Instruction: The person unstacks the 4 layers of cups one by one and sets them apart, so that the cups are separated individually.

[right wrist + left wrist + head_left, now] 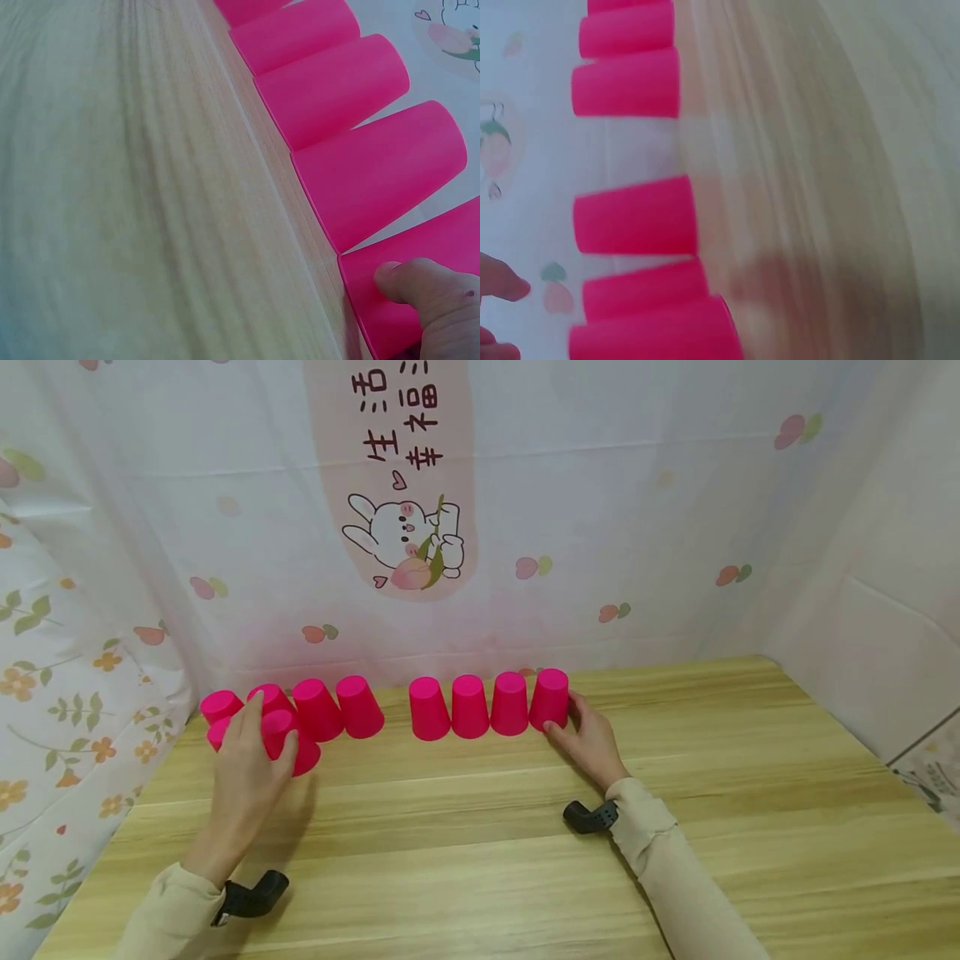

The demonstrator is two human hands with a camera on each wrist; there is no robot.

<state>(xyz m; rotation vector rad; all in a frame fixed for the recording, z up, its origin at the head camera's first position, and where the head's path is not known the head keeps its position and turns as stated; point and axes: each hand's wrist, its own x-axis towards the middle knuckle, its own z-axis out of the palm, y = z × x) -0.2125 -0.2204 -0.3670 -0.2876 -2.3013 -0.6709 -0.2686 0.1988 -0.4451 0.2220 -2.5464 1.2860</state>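
Pink plastic cups stand upside down along the back of the table. My right hand (592, 743) grips the rightmost cup (550, 697), its thumb (405, 281) pressed on the near side and fingers round the far side. Three more cups stand close beside it in a row, among them this neighbouring cup (510, 703). My left hand (247, 768) is over the left cluster of several cups, partly hiding them. The front cup (303, 753) shows between its thumb and index finger. In the left wrist view its fingertips (506, 281) appear beyond the cup tops, apart from the cups.
The wooden table (420, 868) reaches to a white printed curtain (600, 518) just behind the cups. A flowered curtain (67, 727) borders the left side. A gap separates the left cluster, ending at this cup (362, 706), from the right row.
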